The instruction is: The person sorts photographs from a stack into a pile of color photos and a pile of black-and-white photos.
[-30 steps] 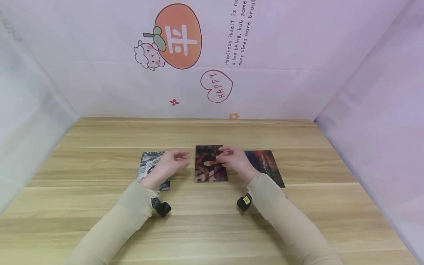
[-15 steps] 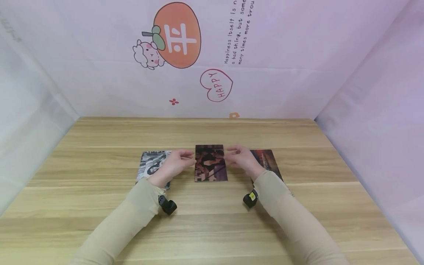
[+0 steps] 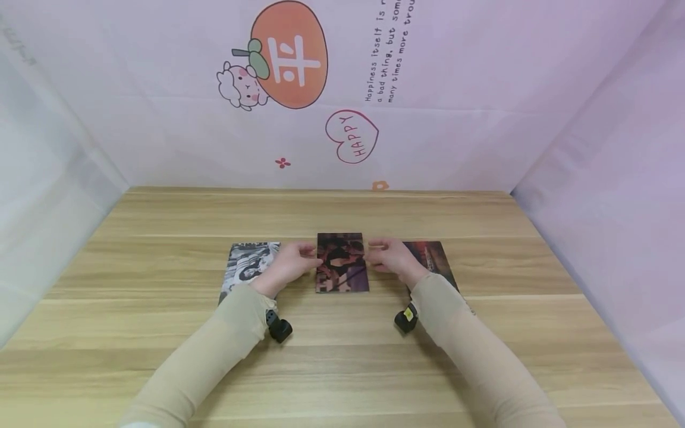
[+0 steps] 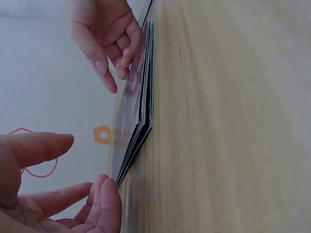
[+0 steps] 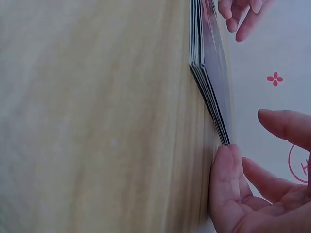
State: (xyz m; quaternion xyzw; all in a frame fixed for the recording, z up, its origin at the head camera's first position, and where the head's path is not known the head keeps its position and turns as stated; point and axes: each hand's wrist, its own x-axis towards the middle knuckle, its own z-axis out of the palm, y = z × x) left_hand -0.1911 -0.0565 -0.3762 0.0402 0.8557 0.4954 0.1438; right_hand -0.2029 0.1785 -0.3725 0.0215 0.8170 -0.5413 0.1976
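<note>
A small stack of dark picture cards (image 3: 342,276) lies flat in the middle of the table, and the left wrist view shows the layered edges of its cards (image 4: 138,104). At its left side is my left hand (image 3: 289,264), thumb raised, with the lower fingertips (image 4: 111,194) at the stack's edge. My right hand (image 3: 394,260) lies along the opposite side. In the right wrist view its lower fingertips (image 5: 226,158) meet the edge, thumb apart. Neither hand pinches the cards.
Black-and-white picture cards (image 3: 243,264) lie to the left, partly under my left arm. Dark red and blue cards (image 3: 440,264) lie to the right, partly behind my right hand and sleeve. A printed white cloth (image 3: 455,148) stands behind the wooden table (image 3: 342,368).
My right hand has moved right, off the top of the middle stack to its side. My left hand has shifted right, up to the stack's left edge.
</note>
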